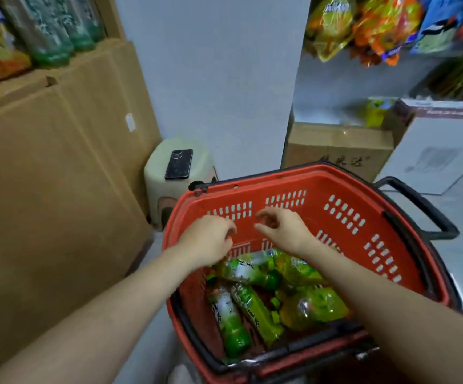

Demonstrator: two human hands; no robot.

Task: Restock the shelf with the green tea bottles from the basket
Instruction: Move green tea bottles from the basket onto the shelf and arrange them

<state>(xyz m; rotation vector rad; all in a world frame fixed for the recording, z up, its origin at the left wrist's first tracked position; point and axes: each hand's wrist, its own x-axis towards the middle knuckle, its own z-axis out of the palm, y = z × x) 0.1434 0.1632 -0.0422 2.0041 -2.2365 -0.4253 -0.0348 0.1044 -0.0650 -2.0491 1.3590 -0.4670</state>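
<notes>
At far left, stacked cardboard boxes [58,176] make a tall wall. Blurred green bottles [50,31] stand along their top, which is probably where the stock goes. Right of them is a pale plastic stool [155,173] with a dark phone [179,164] lying flat on its seat.

The left hand [208,236] hovers over the red shopping basket [252,181], fingers loosely curled and holding nothing. Just beside it, the right hand [283,228] is also empty, its thumb and fingers curved apart as if ready to close. Neither hand touches a bottle.

The green tea bottles [231,325] lie on their sides in the bottom of the basket, below and nearer than the hands, heaped across one another. The caps are too blurred to pick out.

They look full, so I judge them fairly heavy for one hand, stiff in the body, and slick where the glossy label wraps round. Being round, they will roll once a neighbour is lifted. The topmost bottle [249,270] is the one to take first, gripped round the waist — or at the shoulder under the cap, to stand it upright.

At far right are hanging snack bags [363,23], a brown carton [338,148] and a white box [432,151].
</notes>
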